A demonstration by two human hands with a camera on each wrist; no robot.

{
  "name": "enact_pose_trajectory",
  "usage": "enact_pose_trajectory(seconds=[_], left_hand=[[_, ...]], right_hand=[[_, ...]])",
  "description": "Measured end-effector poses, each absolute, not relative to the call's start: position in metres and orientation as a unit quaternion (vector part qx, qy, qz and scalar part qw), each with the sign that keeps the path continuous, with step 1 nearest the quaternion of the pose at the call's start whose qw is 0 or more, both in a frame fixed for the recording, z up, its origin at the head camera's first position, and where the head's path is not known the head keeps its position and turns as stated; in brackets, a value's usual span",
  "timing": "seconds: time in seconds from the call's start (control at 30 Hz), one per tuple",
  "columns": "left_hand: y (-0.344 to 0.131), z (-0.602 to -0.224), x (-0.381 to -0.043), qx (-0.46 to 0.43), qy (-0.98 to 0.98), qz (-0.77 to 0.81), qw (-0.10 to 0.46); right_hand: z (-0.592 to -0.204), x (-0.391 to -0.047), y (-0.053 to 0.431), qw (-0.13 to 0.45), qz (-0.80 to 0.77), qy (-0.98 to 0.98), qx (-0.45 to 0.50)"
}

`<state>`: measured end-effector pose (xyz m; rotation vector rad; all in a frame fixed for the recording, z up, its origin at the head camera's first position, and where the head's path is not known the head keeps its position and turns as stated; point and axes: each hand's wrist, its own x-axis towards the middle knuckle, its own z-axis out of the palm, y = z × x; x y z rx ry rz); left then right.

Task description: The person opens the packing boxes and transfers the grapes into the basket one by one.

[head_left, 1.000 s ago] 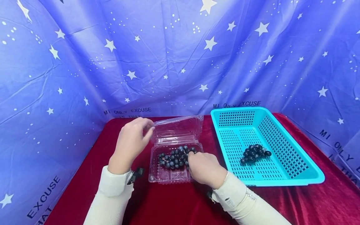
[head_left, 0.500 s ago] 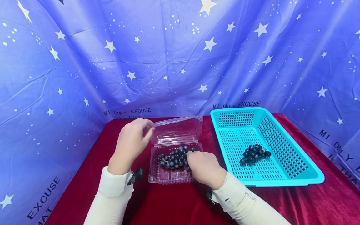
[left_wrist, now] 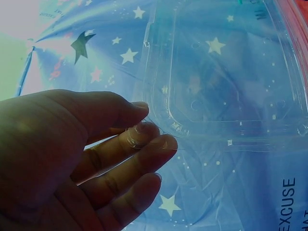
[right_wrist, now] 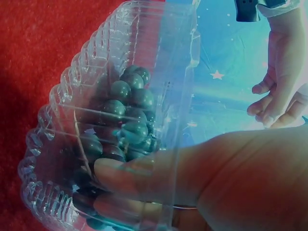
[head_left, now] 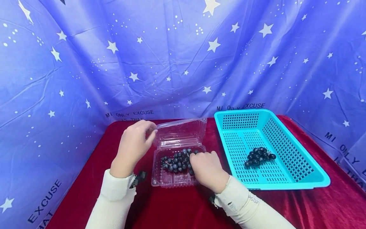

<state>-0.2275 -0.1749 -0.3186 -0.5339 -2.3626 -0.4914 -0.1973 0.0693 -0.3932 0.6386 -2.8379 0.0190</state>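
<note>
A bunch of dark grapes (head_left: 176,161) lies in a clear plastic clamshell box (head_left: 164,182). The box's hinged lid (head_left: 181,131) stands raised at the back. At the lid's left corner my left hand (head_left: 132,148) pinches the edge between thumb and fingers, as the left wrist view shows close up. My right hand (head_left: 208,170) reaches over the box's right side and grips the right end of the bunch. In the right wrist view its thumb (right_wrist: 120,177) and fingers are down inside the box among the grapes, partly seen through the clear wall.
To the right stands a turquoise plastic basket (head_left: 233,159) with another bunch of dark grapes (head_left: 258,156) on its slotted floor. Red velvet cloth (head_left: 171,210) covers the table. A blue curtain (head_left: 171,63) printed with stars hangs behind and at both sides.
The right hand has shifted very slightly at the grapes, its knuckles a little higher. The left hand, lid, box and basket look the same.
</note>
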Motion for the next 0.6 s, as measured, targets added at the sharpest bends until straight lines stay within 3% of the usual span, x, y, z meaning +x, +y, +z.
enact_pose_trajectory(seconds=[0.6], left_hand=[[-0.1753,-0.3184,-0.2271,-0.201,-0.905,-0.187,0.325]], right_hand=[[-0.3892,-0.1972,0.0682,0.114,0.027,-0.97,0.214]])
